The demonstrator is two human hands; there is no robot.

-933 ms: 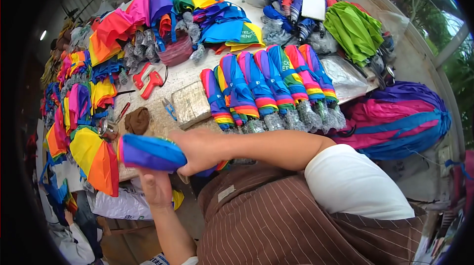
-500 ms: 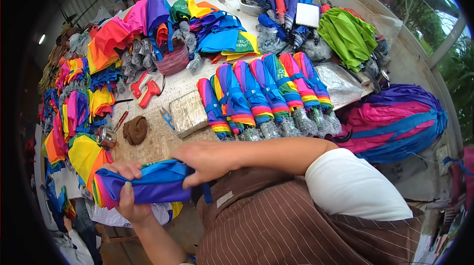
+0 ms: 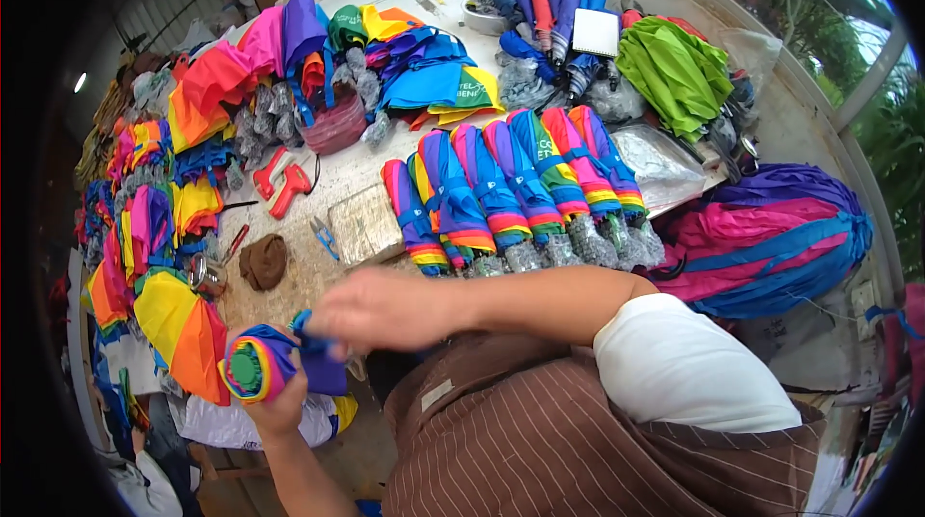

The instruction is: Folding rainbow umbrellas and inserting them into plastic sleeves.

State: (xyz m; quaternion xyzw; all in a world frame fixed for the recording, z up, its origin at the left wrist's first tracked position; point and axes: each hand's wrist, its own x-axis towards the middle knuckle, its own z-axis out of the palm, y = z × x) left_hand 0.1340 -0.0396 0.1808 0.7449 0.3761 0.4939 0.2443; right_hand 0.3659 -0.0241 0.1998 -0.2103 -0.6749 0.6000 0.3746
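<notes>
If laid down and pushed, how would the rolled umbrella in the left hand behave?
The rolled umbrella would likely roll: its near end looks round. Its outside probably gives a little, being layered fabric around a green centre.

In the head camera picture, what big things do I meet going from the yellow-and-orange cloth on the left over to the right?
Yellow-and-orange cloth → held umbrella → right hand → row of rolled umbrellas → pink, purple and blue bundle.

A workshop: hand tools (image 3: 292,189) and furled umbrellas (image 3: 493,186) crowd a worktable (image 3: 362,168).
</notes>
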